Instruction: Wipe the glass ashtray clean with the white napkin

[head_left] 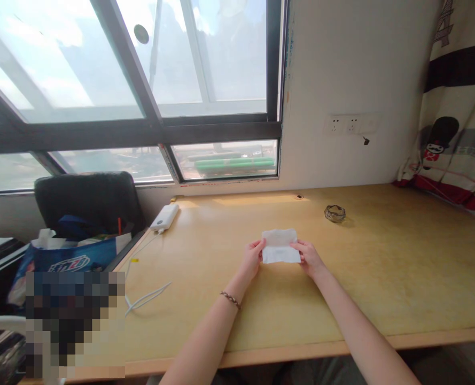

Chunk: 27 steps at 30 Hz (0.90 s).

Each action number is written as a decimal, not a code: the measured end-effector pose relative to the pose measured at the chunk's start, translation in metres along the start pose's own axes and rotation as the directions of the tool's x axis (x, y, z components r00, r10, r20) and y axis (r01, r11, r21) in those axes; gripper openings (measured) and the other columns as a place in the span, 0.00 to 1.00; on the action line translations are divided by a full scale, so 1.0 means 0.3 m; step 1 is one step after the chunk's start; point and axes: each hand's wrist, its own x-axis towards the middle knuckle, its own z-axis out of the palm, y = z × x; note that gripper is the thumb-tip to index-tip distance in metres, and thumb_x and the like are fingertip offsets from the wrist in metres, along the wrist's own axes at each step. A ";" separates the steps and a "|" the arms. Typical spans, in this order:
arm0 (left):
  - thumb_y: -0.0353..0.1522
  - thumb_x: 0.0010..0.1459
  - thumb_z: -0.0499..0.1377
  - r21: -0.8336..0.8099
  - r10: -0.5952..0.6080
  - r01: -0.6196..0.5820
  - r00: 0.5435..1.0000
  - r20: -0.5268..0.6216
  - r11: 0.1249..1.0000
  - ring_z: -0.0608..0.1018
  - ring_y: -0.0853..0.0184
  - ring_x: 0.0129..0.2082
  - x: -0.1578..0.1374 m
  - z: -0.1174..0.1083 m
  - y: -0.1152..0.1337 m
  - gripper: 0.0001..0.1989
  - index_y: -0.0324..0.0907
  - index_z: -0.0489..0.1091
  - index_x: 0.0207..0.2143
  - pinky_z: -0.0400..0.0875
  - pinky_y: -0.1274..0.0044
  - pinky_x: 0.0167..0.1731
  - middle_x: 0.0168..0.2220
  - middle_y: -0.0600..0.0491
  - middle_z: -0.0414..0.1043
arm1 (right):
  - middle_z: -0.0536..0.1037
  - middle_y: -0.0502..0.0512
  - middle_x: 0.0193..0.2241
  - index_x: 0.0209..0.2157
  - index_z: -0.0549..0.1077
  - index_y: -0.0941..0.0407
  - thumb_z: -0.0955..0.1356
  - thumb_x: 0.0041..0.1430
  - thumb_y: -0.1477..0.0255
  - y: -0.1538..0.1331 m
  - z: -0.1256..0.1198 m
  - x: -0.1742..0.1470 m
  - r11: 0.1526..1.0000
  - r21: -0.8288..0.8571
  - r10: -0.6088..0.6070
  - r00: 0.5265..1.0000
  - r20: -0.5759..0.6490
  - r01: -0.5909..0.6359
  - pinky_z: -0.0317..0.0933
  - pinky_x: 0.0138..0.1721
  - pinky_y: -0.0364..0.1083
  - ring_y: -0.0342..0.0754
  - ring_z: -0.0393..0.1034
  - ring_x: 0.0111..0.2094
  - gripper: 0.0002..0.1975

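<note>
Near the middle of the pale wooden desk [381, 278], a little toward its back edge, a small white cloth [280, 246] is being held up between both hands. It looks soft and thin, roughly rectangular, with a slightly fuzzy surface and a fold line running across it; whether its lower edge touches the wood cannot be told. The left hand [254, 255] pinches the cloth's left edge, fingers curled over the front, and there's a beaded bracelet [231, 299] on that wrist. The right hand [308, 256] grips the right edge the same way, thumb on top. Both forearms stretch in from the front edge, bare.

Toward the back right, well apart from the hands, sits a small round glass dish [335, 213], brownish and shiny. At the back left corner lies a white power bank [164, 217], smooth and slab-shaped, with a white cable [146, 298] trailing along the left edge and looping near the front left. Just off the left edge stands a black chair [88, 200], padded, with a blue bag [67, 262] in front of it. On the wall behind the desk there's a white socket strip [351, 124], and a striped, printed fabric [457, 123] hangs by the right back corner. Big dark-framed window [141, 128] behind.
</note>
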 end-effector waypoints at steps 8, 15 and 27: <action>0.35 0.42 0.60 0.064 -0.063 0.052 0.982 0.180 0.997 0.71 0.71 0.21 -0.024 0.002 0.017 0.15 0.35 0.69 0.33 0.63 0.80 0.22 0.26 0.50 0.72 | 0.63 0.44 0.12 0.22 0.70 0.57 0.67 0.39 0.68 -0.019 0.023 -0.019 0.999 0.027 -0.017 1.000 0.007 0.016 0.45 0.14 0.39 0.35 0.48 0.11 0.07; 0.26 0.36 0.56 0.033 -0.057 0.053 0.990 0.130 0.998 0.64 0.76 0.16 -0.011 -0.027 0.016 0.02 0.38 0.65 0.19 0.54 0.84 0.14 0.17 0.55 0.64 | 0.67 0.47 0.17 0.19 0.64 0.56 0.64 0.38 0.74 -0.029 0.032 -0.031 0.998 0.047 -0.039 0.998 0.054 0.037 0.52 0.17 0.37 0.39 0.60 0.18 0.01; 0.31 0.40 0.54 0.032 -0.067 0.062 0.969 0.238 0.998 0.68 0.75 0.17 -0.024 -0.012 0.032 0.04 0.39 0.60 0.21 0.61 0.83 0.16 0.21 0.55 0.64 | 0.60 0.47 0.15 0.16 0.60 0.55 0.58 0.45 0.72 -0.030 0.044 -0.049 0.904 -0.282 -0.348 0.936 -0.049 0.322 0.53 0.20 0.39 0.41 0.57 0.20 0.07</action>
